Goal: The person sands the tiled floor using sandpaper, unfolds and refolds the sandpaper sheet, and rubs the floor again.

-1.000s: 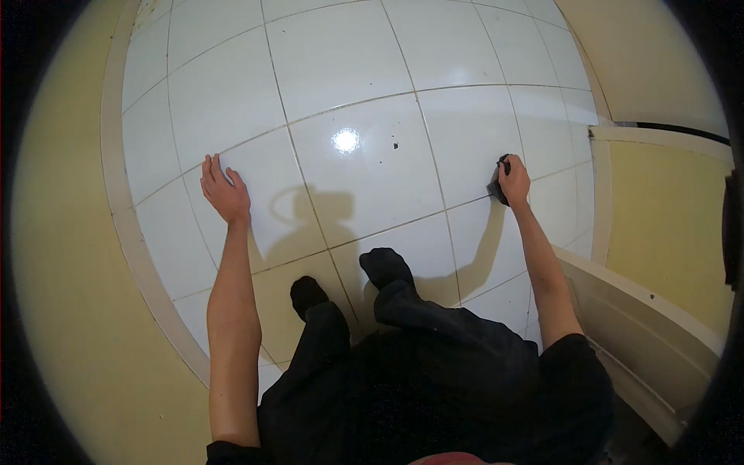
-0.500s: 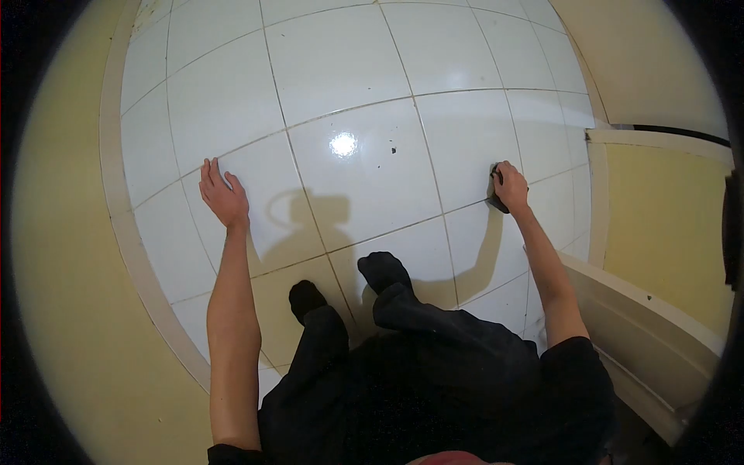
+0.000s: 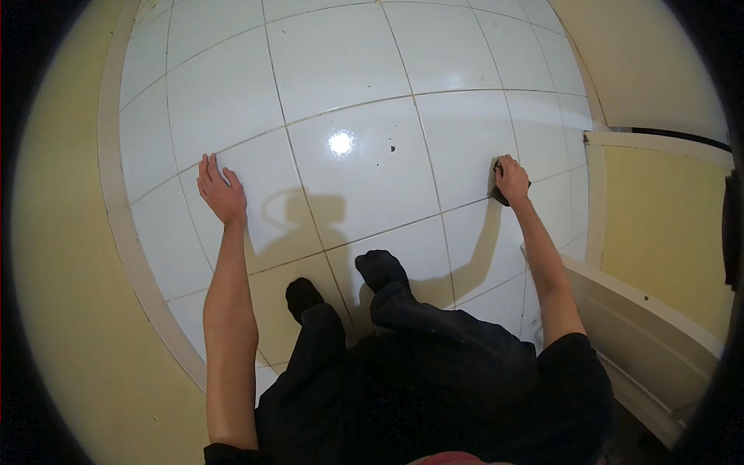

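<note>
My right hand is closed over a small dark object low at the white tiled floor. Most of that object is hidden under my fingers and palm; a black edge shows at its left and lower side. My left hand is off to the left over the tiles, back upward, with its fingers stretched and the thumb apart. Nothing is in it. Between and below the hands are my two feet in black socks.
A yellowish wall with a pale baseboard runs along the left. At right stand a door frame, a yellow panel and an open pale door edge. Dark specks mark a middle tile.
My right hand and the dark object have shifted very slightly, with the wrist turned a little. My left hand keeps its pose. The whole view has drifted a few pixels.
</note>
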### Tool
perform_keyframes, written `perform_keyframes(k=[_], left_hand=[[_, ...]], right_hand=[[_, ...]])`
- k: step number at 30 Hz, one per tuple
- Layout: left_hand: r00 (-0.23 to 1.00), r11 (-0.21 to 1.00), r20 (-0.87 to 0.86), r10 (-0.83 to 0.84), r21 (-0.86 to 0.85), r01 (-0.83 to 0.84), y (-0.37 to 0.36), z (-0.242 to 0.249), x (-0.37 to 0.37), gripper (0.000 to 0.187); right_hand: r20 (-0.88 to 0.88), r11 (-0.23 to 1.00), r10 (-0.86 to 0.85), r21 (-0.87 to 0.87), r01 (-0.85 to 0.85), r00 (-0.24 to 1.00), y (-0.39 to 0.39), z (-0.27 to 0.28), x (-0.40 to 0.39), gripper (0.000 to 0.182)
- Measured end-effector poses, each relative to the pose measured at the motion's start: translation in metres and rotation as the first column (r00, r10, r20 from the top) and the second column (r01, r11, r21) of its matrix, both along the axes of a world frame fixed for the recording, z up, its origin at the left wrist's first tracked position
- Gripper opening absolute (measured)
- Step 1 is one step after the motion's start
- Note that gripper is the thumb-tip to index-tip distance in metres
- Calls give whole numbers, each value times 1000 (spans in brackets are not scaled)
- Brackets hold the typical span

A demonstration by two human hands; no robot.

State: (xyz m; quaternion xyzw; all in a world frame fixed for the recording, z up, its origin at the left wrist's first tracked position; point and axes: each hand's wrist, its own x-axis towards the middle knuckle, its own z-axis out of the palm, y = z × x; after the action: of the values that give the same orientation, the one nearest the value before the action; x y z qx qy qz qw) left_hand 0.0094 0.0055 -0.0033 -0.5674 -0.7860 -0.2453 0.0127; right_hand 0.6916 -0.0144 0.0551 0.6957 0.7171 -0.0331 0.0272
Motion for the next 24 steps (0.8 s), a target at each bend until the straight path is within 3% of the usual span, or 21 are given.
perform_keyframes(k=[6, 9, 24], left_hand=[[999, 1000, 34, -5, 8, 4, 0, 1, 1, 46], [1000, 1000, -5, 0, 2, 0, 0, 0, 1, 46], [1000, 1000, -4, -8, 16, 8, 0, 2, 0, 47]], right_hand=[[15, 997, 82, -11, -82, 996, -10, -1, -3, 16], [16, 1000, 23, -4, -23, 1000, 2, -7, 6, 17], [46, 993, 97, -79, -93, 994, -4, 3, -9, 14]])
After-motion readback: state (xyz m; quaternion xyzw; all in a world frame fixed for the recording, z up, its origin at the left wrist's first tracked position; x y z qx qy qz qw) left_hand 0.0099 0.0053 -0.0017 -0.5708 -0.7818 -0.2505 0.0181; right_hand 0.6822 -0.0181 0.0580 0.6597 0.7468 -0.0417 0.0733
